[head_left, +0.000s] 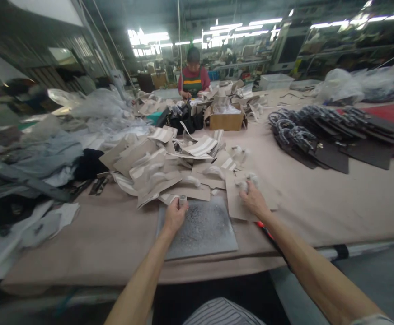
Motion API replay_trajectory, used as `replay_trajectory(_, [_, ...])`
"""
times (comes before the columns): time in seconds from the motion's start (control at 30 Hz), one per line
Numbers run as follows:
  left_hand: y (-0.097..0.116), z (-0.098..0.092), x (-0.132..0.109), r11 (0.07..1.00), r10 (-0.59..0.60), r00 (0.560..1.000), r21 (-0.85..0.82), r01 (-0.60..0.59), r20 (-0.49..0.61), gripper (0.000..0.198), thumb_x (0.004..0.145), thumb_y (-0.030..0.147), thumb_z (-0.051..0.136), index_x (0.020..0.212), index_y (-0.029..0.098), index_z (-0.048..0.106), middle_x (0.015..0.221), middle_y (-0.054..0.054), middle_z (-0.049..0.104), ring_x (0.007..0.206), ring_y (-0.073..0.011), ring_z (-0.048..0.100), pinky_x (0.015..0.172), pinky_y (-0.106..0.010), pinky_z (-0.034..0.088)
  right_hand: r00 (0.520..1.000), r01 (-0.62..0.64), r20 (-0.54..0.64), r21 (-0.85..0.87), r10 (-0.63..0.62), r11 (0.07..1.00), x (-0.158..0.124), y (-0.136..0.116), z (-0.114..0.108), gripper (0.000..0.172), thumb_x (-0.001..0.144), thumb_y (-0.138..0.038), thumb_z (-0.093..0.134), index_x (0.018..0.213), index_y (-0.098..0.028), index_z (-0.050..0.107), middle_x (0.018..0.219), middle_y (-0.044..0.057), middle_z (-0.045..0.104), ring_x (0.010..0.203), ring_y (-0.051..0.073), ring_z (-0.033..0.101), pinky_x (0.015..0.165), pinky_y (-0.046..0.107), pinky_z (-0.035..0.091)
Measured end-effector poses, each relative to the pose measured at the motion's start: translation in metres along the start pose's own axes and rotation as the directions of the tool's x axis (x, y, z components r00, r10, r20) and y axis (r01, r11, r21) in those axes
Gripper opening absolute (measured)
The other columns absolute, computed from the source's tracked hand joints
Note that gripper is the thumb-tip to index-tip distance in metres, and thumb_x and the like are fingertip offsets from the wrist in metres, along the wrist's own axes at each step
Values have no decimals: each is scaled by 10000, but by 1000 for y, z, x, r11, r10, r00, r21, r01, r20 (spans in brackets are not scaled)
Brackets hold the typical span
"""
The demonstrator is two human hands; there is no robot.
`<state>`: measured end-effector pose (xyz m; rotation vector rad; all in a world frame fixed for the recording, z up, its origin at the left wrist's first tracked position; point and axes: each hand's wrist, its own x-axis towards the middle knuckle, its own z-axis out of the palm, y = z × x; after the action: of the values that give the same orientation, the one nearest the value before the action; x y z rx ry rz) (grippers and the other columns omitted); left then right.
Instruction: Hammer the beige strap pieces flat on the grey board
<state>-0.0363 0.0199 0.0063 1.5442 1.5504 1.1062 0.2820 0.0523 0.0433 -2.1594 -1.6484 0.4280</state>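
Note:
My left hand (pixel 175 216) is closed around a small grey cylinder (pixel 182 199), whose round top shows above the fingers. It is over the left part of a worn grey board (pixel 205 230) with dark specks. My right hand (pixel 253 197) is closed on the white-wrapped handle (pixel 252 180) of a flat beige panel (pixel 235 203), right of the board. Beyond both hands lies a loose heap of beige panels (pixel 156 167) with white strips, some with wrapped handles.
A red and black tool (pixel 264 229) lies partly under my right forearm. Dark panels with wrapped handles (pixel 329 135) are stacked at right. A cardboard box (pixel 226 118) stands behind the heap; a person (pixel 193 79) works farther back. Plastic and cloth (pixel 51 144) pile up at left.

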Motion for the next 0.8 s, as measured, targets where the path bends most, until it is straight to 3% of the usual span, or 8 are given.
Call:
replay_trajectory(0.1, [-1, -6, -16, 993, -75, 997, -95, 73, -18, 240, 821, 405, 654, 853, 167, 668, 760, 0, 659, 731, -185, 587, 681, -262, 420, 999, 10, -37, -3, -10, 1000, -20, -18, -21, 565, 955, -306, 440, 1485, -113, 420, 1136, 187, 693, 1005, 324, 677, 886, 402, 489])
replay_trajectory(0.2, [5, -5, -27, 980, -114, 993, -167, 110, -14, 261, 794, 402, 702, 875, 153, 709, 800, -15, 700, 776, -198, 627, 711, -261, 447, 990, 127, -58, 9, -126, 992, -69, -32, -25, 586, 961, -337, 431, 1518, -156, 397, 967, 132, 728, 862, 310, 699, 810, 400, 514])
replay_trajectory(0.33, [24, 11, -29, 923, -110, 994, -373, 92, -25, 369, 784, 387, 711, 1085, 176, 680, 898, -35, 740, 852, -210, 676, 769, -270, 495, 925, 375, 25, 93, -379, 922, -146, -35, 15, 575, 964, -302, 396, 1503, -104, 432, 946, 139, 742, 780, 276, 708, 748, 375, 551])
replay_trajectory(0.4, [32, 23, -26, 886, -97, 995, -457, 79, -16, 437, 775, 357, 708, 1170, 187, 627, 942, -48, 751, 867, -209, 690, 789, -280, 515, 899, 421, 97, 86, -428, 903, -171, -33, 40, 568, 950, -242, 370, 1485, -73, 452, 997, 166, 744, 773, 285, 719, 702, 382, 565])
replay_trajectory(0.5, [37, 42, -21, 885, -65, 997, -459, 74, 36, 337, 759, 305, 697, 1064, 172, 640, 952, -68, 755, 853, -208, 694, 775, -281, 526, 910, 379, 171, 32, -378, 925, -183, -29, 61, 561, 967, -222, 334, 1490, -52, 443, 1037, 191, 744, 775, 309, 730, 671, 403, 571])
replay_trajectory(0.6, [36, 58, -17, 902, -61, 994, -421, 92, 87, 257, 750, 286, 677, 973, 160, 661, 932, -76, 751, 836, -210, 692, 752, -277, 528, 911, 344, 236, 16, -338, 939, -179, -30, 60, 557, 994, -265, 342, 1495, -40, 434, 966, 191, 754, 784, 331, 734, 669, 409, 570])
replay_trajectory(0.8, [27, 77, -13, 884, -34, 991, -459, 91, 131, 281, 749, 310, 691, 980, 156, 644, 970, -95, 751, 863, -209, 694, 773, -282, 537, 909, 327, 262, 35, -325, 944, -180, -40, 60, 572, 984, -274, 375, 1513, -57, 405, 895, 172, 756, 789, 322, 738, 657, 380, 560])
